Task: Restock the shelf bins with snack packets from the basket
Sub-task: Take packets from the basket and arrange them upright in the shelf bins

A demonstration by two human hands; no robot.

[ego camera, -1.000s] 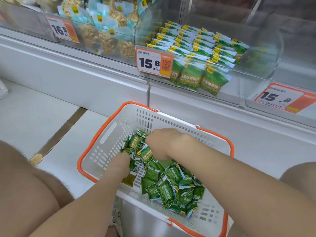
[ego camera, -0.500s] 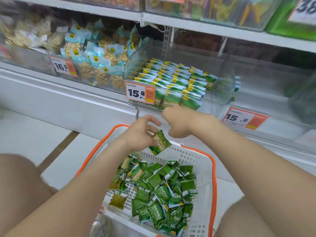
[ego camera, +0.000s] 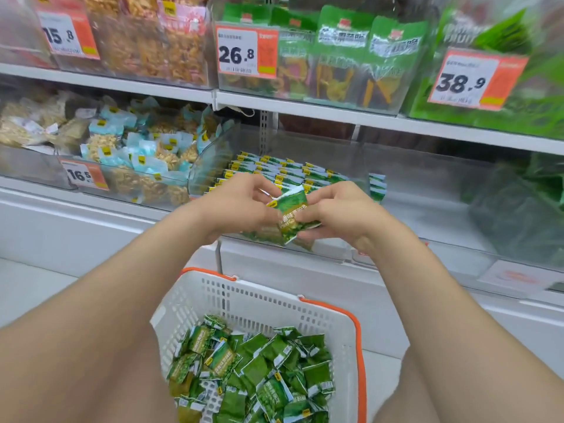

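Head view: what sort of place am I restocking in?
Most likely a shop's snack aisle: orange price tags on clear shelf bins of bagged snacks, and a white shopping basket holding green snack packets.

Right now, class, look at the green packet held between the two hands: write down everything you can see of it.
The green snack packet is a small, glossy, foil-like sachet with a white sealed top edge, a yellow tag at its upper left corner and pale lettering across the middle above a picture of green peas. It is tilted and held in front of the clear bin of matching packets. The left hand pinches its left edge, the right hand its right edge.
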